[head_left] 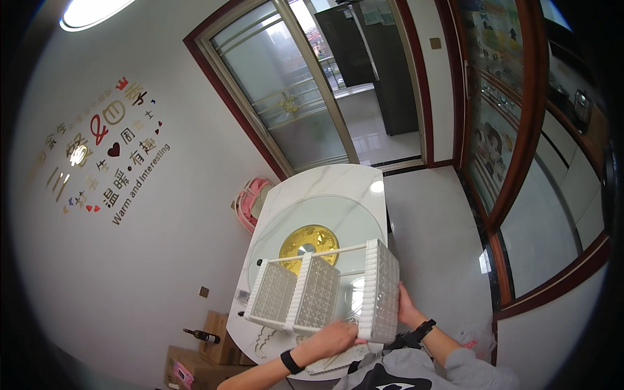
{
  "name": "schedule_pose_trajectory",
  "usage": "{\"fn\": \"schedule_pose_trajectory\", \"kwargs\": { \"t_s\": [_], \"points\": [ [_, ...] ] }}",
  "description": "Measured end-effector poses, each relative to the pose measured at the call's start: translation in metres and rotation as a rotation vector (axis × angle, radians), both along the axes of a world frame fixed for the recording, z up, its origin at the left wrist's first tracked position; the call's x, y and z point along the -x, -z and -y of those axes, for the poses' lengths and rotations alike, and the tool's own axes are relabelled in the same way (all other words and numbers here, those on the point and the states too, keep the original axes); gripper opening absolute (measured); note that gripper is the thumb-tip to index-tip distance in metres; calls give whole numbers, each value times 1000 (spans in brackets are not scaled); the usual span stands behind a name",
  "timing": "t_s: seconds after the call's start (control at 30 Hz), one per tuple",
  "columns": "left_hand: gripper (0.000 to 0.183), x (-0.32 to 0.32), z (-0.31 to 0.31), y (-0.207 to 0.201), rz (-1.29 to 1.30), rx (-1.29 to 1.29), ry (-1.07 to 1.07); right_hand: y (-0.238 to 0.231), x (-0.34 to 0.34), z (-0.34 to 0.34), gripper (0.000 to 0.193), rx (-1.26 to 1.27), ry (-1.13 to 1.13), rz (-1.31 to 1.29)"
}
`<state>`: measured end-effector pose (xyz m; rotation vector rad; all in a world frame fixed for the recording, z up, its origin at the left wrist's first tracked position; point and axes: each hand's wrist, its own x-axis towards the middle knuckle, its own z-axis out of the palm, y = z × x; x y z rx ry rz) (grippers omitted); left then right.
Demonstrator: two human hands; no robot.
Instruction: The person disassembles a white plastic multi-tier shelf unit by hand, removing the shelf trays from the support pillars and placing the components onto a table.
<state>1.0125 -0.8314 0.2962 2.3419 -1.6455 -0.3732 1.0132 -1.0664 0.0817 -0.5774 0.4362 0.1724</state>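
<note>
- Grey shirt cloth (404, 361) is nearest, at the lower edge, with the person's two forearms beside it.
- Just beyond, a white rack (316, 296) lies on its side above the near part of the table (351, 175), its three shelves standing on edge; whether it rests there or is held up, I cannot tell.
- Left hand (335, 338): fingers curled in on the rack's near lower corner, gripping it by the end shelf.
- Right hand (409, 309): against the outer side of that shelf; its fingers are partly hidden, so I cannot tell how firmly they close.
- It looks like light, stiff plastic, more awkward than heavy. The smooth poles may turn or slip, and the patterned shelves could flex or pop loose if pulled alone.
- Best hold, I judge: one hand at each end, where poles meet shelves.
- Below it, a glass turntable (273, 224) with a gold centre (291, 242) could be scratched or knocked.
- A wavy white piece (262, 340) and a flat white panel (335, 365) crowd the near edge.
- Left of the table: a pink bag (245, 207), and a dark bottle (207, 337) by the cardboard boxes (218, 354).
</note>
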Motion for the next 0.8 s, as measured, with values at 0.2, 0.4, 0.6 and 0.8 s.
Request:
{"fn": "schedule_pose_trajectory", "kwargs": {
  "t_s": [0.2,0.4,0.6,0.8],
  "points": [
    [41,67,12,-32,97,102,-86,-102,-22,36,63,188,71,16],
    [30,97,9,-10,264,307,-134,-89,-51,33,62,588,100,229],
    [36,101,-26,25,125,236,-203,-147,-66,-14,59,339,83,405],
    [32,104,-24,62,45,112,-328,-105,-79,-1,52,753,75,816]
  ]
}}
